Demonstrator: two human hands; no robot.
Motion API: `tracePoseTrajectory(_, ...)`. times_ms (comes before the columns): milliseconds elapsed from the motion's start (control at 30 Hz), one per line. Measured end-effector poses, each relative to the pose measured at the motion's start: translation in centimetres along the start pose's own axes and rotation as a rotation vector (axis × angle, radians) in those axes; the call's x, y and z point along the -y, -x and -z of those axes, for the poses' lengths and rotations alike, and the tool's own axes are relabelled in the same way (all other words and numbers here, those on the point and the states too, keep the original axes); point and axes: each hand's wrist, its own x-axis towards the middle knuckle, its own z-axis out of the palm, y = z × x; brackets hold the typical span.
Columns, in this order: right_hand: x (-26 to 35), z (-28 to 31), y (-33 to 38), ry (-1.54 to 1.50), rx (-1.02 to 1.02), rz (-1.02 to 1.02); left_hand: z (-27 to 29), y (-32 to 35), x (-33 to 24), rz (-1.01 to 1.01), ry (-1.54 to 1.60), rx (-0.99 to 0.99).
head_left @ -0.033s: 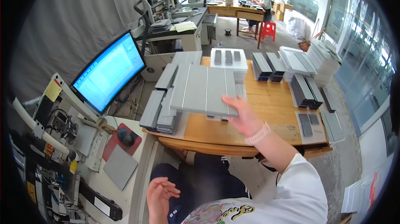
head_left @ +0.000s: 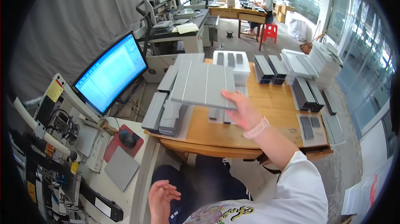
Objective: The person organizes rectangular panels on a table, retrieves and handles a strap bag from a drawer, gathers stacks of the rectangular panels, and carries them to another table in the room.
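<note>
Above the left part of the wooden table, my right hand point(head_left: 246, 111) grips the near right corner of a flat grey panel point(head_left: 204, 82) crossed by thin pale lines. The thumb and index finger lie on its top; the other fingers are hidden beneath. Several stacks of grey strips point(head_left: 153, 109) stand next to the panel, partly covered by it. My left hand point(head_left: 163, 195) hangs above my lap, its fingers loosely bent and a little apart, with nothing in it.
The wooden table point(head_left: 266, 130) bears more strip stacks point(head_left: 307, 94) and white sheet piles point(head_left: 327, 63) at the right. To my left are a monitor point(head_left: 110, 71), a mouse point(head_left: 127, 138), a grey plate point(head_left: 121, 168) and a machine point(head_left: 62, 132). Another person point(head_left: 266, 5) sits farther back.
My right hand and the grey panel have shifted slightly up and away, uncovering more of the small strips on the table behind it. My left hand looks much the same.
</note>
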Motion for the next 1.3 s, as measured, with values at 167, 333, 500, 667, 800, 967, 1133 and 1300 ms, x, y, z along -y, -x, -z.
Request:
tracePoseTrajectory(167, 0.3, 0.0, -14.9, 0.024, -0.026, 0.02, 3.0, 1.9, 1.2, 0.207, -0.186, 0.021)
tracePoseTrajectory(333, -1.6, -1.6, -26.4, 0.151, -0.193, 0.1, 7.9, 2.3, 3.4, -0.07, -1.036, 0.238)
tracePoseTrajectory(500, -4.0, 0.3, -32.8, 0.24, -0.324, 0.087, 6.7, 2.9, 3.7, 0.26, -0.208, -0.125)
tracePoseTrajectory(667, -6.3, 0.8, -35.5, 0.345, -0.393, 0.052, 14.5, 3.1, 9.7, 0.377, 0.076, 0.013)
tracePoseTrajectory(800, -7.3, 2.1, -36.9, 0.42, -0.412, 0.025, 12.5, 2.7, 7.5, 0.394, 0.128, 0.039)
tracePoseTrajectory(967, -7.3, 2.0, -36.0, 0.428, -0.417, -0.009, 12.9, 2.6, 7.3, 0.436, 0.083, -0.012)
tracePoseTrajectory(1133, -7.4, 3.3, -36.1, 0.459, -0.391, -0.055, 13.2, 2.2, 7.3, 0.485, 0.033, -0.04)
tracePoseTrajectory(1300, -7.8, 3.9, -36.2, 0.468, -0.386, -0.042, 13.5, 1.9, 7.4, 0.531, -0.018, -0.083)
